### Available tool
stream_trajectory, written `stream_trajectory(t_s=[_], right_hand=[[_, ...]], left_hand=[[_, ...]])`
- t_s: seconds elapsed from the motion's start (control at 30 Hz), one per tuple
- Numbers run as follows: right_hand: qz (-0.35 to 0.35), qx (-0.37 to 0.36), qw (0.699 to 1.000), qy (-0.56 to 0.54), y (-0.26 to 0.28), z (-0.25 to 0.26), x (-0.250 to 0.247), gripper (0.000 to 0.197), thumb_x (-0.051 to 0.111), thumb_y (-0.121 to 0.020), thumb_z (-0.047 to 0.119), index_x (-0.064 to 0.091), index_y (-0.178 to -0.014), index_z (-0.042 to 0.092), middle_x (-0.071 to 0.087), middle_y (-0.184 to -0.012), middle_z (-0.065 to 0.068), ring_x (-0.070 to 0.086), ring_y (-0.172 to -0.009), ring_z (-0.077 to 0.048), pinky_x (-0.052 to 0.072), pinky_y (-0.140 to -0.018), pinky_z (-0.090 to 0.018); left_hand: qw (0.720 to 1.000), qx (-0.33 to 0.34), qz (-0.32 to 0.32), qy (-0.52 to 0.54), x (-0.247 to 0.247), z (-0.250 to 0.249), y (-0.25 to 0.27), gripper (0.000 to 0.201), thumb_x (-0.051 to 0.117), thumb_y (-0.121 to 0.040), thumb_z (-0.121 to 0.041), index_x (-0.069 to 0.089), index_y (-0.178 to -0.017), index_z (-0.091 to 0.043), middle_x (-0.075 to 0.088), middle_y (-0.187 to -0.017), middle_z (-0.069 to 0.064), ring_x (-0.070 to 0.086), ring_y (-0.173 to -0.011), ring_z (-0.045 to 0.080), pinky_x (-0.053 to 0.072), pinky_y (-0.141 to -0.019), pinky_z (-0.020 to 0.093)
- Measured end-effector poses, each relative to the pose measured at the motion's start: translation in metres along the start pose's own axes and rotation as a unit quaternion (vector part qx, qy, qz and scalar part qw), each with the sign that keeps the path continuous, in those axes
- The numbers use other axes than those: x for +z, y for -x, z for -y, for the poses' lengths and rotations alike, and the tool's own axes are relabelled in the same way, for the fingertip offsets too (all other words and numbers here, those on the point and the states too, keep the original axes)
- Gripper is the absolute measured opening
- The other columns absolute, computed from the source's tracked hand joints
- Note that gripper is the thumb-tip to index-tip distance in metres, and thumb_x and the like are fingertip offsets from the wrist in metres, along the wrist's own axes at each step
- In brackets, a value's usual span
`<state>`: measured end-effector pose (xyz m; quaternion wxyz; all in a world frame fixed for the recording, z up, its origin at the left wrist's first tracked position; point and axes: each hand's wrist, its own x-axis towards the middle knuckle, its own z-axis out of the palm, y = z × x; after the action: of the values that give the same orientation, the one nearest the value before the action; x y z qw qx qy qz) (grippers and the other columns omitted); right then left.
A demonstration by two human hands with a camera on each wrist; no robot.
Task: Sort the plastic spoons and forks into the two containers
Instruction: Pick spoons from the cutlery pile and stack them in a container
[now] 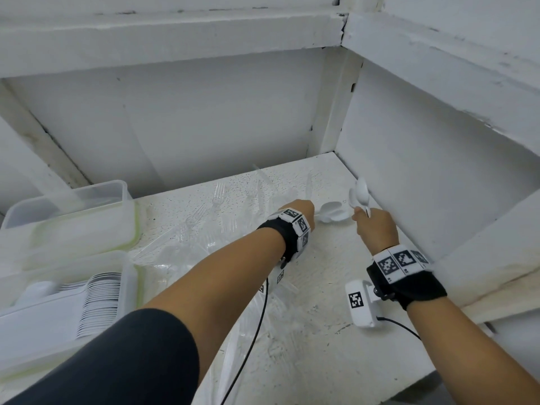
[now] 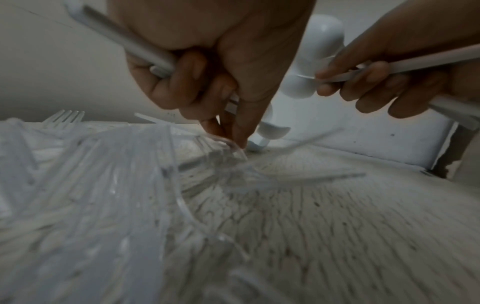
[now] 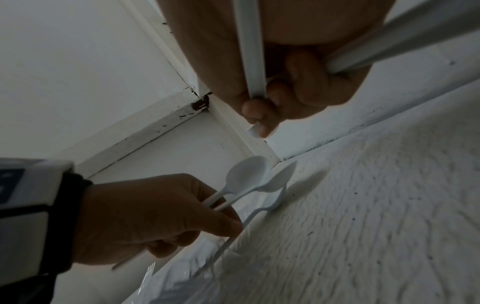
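Head view, both hands' fingers apparently curled round white spoons point(image 1: 360, 194)

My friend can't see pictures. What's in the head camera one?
Both hands hold white plastic spoons: the left hand and the right hand reach over clear forks scattered on a white shelf. Two containers sit at left, the nearer holding stacked spoons.

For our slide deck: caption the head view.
Both hands, left hand and right hand, grip white plastic spoons beside scattered clear forks.
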<state>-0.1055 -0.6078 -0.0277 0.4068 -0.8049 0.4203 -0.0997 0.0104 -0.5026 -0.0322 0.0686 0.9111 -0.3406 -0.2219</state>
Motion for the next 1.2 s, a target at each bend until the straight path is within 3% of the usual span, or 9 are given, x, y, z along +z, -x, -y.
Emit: stream_trajectory(t_s=[0.1,0.23,0.37,0.6,0.73,0.93,1.03,1.13,1.2], right_hand=[[-0.011,-0.012,1.0,-0.017,0.002,0.002,0.0,0.034,0.042,-0.096,0.027,0.059,-0.085,-0.001,0.055,-0.074,-0.012,0.05,-0.071,-0.027,0.034,-0.056,-0.029],[-0.038,-0.03,0.997,-0.06,0.006,0.009,0.001,0.031,0.041,-0.096,0.029,0.057,-0.092,0.002,0.058,-0.072,-0.012,0.056,-0.068,-0.026,0.039,-0.069,-0.03],[-0.05,-0.053,0.991,-0.109,0.012,0.021,-0.002,0.026,0.039,-0.097,0.025,0.055,-0.093,0.005,0.052,-0.063,-0.004,0.054,-0.05,-0.017,0.043,-0.058,-0.03],[-0.043,-0.057,0.991,-0.112,0.013,0.021,-0.001,0.024,0.039,-0.097,0.025,0.054,-0.092,0.007,0.05,-0.067,-0.003,0.052,-0.047,-0.017,0.039,-0.053,-0.028],[-0.054,-0.032,0.992,-0.11,0.012,0.01,-0.005,0.025,0.039,-0.097,0.025,0.054,-0.094,0.005,0.051,-0.07,-0.005,0.05,-0.048,-0.018,0.039,-0.052,-0.027],[-0.057,-0.015,0.992,-0.113,0.011,0.0,-0.009,0.025,0.041,-0.096,0.025,0.054,-0.09,0.004,0.051,-0.072,-0.007,0.046,-0.054,-0.019,0.035,-0.049,-0.025],[-0.051,-0.016,0.992,-0.114,0.013,0.0,-0.009,0.024,0.042,-0.096,0.026,0.052,-0.087,0.006,0.051,-0.072,-0.006,0.045,-0.055,-0.019,0.034,-0.045,-0.023],[-0.058,-0.029,0.992,-0.109,0.014,-0.002,-0.01,0.025,0.043,-0.095,0.028,0.052,-0.083,0.008,0.053,-0.075,-0.008,0.048,-0.066,-0.025,0.042,-0.06,-0.03],[-0.067,-0.044,0.991,-0.103,0.017,0.0,-0.012,0.024,0.043,-0.096,0.027,0.051,-0.081,0.009,0.054,-0.075,-0.007,0.052,-0.072,-0.026,0.045,-0.069,-0.035]], left_hand=[[1.0,0.009,-0.003,0.029,0.004,0.0,0.003,0.034,0.05,-0.09,-0.011,0.035,-0.06,-0.011,0.039,-0.061,0.002,0.04,-0.053,0.016,0.032,-0.047,0.023],[0.995,0.01,-0.018,0.102,0.008,-0.004,0.009,0.034,0.048,-0.091,-0.015,0.034,-0.06,-0.013,0.038,-0.059,0.001,0.035,-0.05,0.013,0.026,-0.044,0.023],[0.989,0.022,-0.039,0.143,0.006,-0.005,0.012,0.032,0.049,-0.091,-0.016,0.034,-0.062,-0.016,0.039,-0.063,-0.001,0.038,-0.057,0.014,0.027,-0.047,0.021],[0.997,0.049,0.031,0.045,0.016,-0.003,0.021,0.036,0.049,-0.092,-0.018,0.035,-0.059,-0.014,0.038,-0.062,0.0,0.037,-0.055,0.014,0.025,-0.047,0.021],[0.995,0.085,0.0,0.056,0.015,-0.007,0.027,0.034,0.048,-0.091,-0.016,0.034,-0.06,-0.016,0.038,-0.063,-0.002,0.044,-0.071,0.02,0.026,-0.049,0.019],[0.991,0.131,0.033,-0.012,0.019,-0.025,0.027,0.037,0.054,-0.089,-0.019,0.038,-0.056,-0.013,0.039,-0.058,-0.001,0.036,-0.052,0.013,0.026,-0.046,0.023],[0.988,0.126,0.066,-0.05,0.018,-0.026,0.027,0.031,0.053,-0.091,-0.016,0.042,-0.062,-0.012,0.039,-0.061,-0.001,0.042,-0.058,0.016,0.028,-0.046,0.02],[0.989,0.134,0.061,-0.033,0.015,-0.028,0.029,0.015,0.051,-0.091,-0.014,0.048,-0.077,-0.01,0.038,-0.065,-0.002,0.048,-0.079,0.021,0.032,-0.053,0.024],[0.991,0.13,0.03,0.026,0.013,-0.028,0.03,0.027,0.053,-0.091,-0.016,0.04,-0.068,-0.013,0.042,-0.07,0.0,0.049,-0.084,0.023,0.032,-0.064,0.024]])
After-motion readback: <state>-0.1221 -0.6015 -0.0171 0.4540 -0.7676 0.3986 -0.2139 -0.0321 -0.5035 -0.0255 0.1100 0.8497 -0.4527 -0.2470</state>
